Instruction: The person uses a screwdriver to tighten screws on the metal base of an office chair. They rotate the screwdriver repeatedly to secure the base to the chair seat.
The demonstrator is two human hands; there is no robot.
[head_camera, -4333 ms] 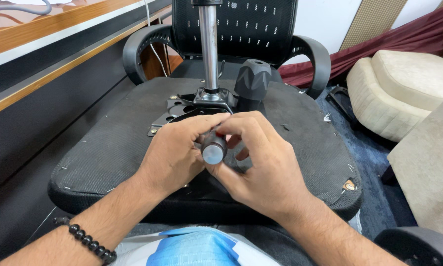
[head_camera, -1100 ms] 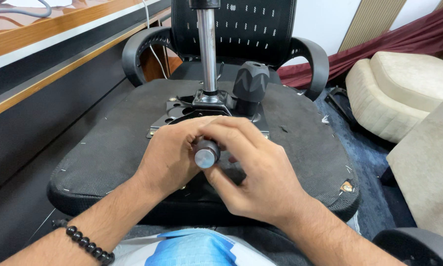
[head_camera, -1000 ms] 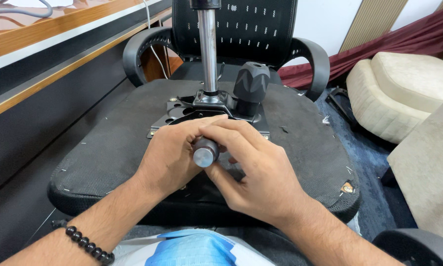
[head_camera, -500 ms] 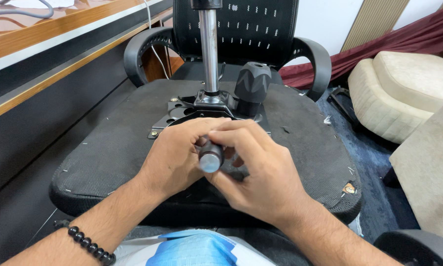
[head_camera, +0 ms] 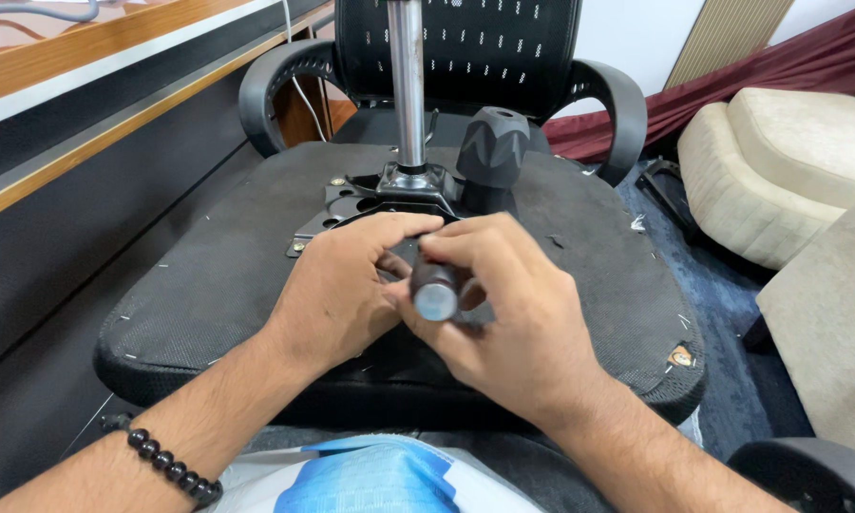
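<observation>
Barely shifted since half a second ago, the short black round-ended tool handle (head_camera: 435, 290) is gripped by right hand (head_camera: 503, 313) fingers; left hand (head_camera: 347, 285) fingers are curled steadying it over the upturned black chair seat (head_camera: 209, 275).

There are two hands, the left hand (head_camera: 347, 290) and the right hand (head_camera: 503, 313), and together they hold one dark tool handle (head_camera: 434, 290) with a round grey end. There is one upside-down office chair with one flat seat bottom (head_camera: 199, 285), one shiny metal pole (head_camera: 408, 85), one big black knob (head_camera: 492, 152) and two curved armrests (head_camera: 275, 81). I also count one bead bracelet (head_camera: 166, 465) and two cream cushions (head_camera: 779, 161).
</observation>
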